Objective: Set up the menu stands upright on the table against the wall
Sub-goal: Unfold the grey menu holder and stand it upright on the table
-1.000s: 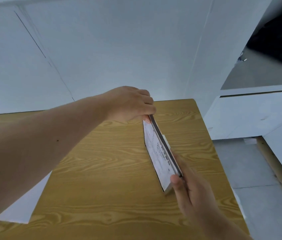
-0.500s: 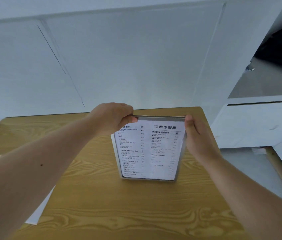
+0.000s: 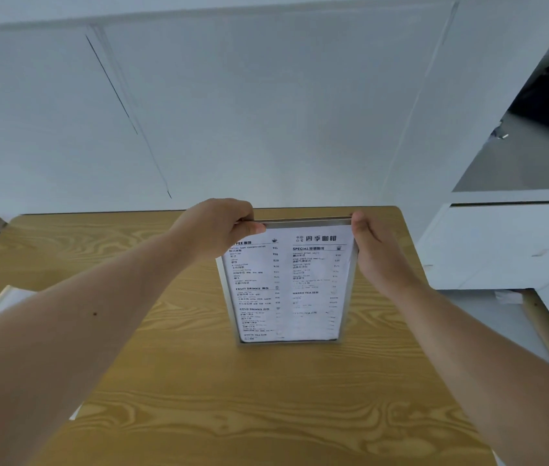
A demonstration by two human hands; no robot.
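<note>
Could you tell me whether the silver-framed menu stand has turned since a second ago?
Yes. The silver-framed menu stand was edge-on along the wooden table; now its printed face looks at the camera, parallel to the white wall.

A light wood-grain desk (image 3: 199,415) fills the lower view, its far edge butted against the white wall (image 3: 266,112); one menu stand (image 3: 288,287) sits upright on it toward the far right, printed face toward the camera; bare grain lies around the stand's base.

A silver-framed menu stand (image 3: 288,287) with a white printed menu stands upright, facing the camera, on the wooden table (image 3: 199,415).
</note>
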